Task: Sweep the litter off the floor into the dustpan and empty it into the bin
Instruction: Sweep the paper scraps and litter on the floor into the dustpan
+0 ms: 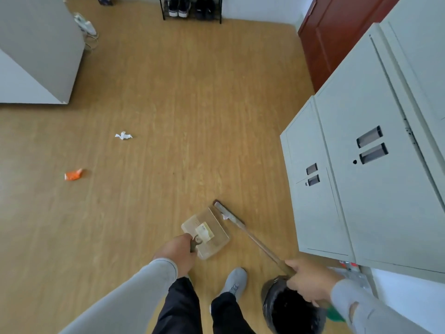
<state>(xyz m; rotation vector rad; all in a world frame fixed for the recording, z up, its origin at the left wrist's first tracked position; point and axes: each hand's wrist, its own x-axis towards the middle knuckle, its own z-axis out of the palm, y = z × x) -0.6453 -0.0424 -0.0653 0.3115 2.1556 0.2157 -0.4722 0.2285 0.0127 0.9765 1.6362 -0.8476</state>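
Observation:
My left hand (179,251) grips the dark handle of a clear plastic dustpan (207,231) that rests on the wooden floor in front of my feet. My right hand (310,280) holds the wooden broom stick (262,248). The broom head (226,212) lies at the dustpan's far right edge, with a small white scrap (225,216) against it. A crumpled white paper (123,135) lies further out to the left. An orange wrapper (73,175) lies at the far left. A black-lined bin (289,307) stands under my right hand.
Grey metal cabinets (361,165) fill the right side, close to the broom. A white cupboard (36,56) stands at the far left, with a power strip (85,25) beside it. A shoe rack (192,7) and a red door (337,32) are at the back. My grey shoe (234,282) is beside the bin.

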